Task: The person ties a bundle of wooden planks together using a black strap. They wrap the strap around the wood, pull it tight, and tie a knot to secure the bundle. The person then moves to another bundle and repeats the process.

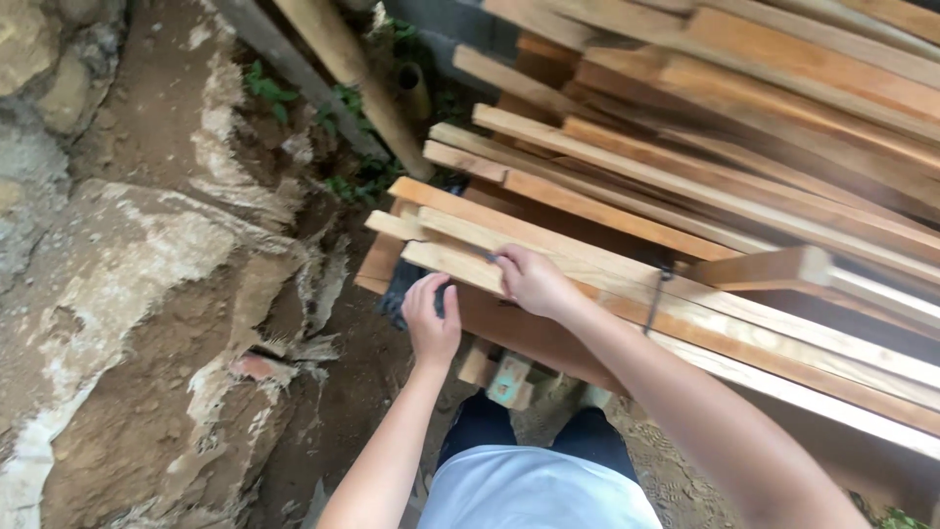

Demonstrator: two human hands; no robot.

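Planks (685, 196) lie stacked in a slanting pile, their far ends cut off by the frame; a dark thing under the pile's near corner is hard to make out; the right hand (534, 282) rests on the nearest plank (460, 263), fingers curled, pinching something small and unclear; the left hand (431, 318) curls loosely just below that plank's end, whether touching I cannot tell.

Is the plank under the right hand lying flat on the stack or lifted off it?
Flat. The pale plank rests along the stacked boards; the right hand presses on it, the left hand below its end.
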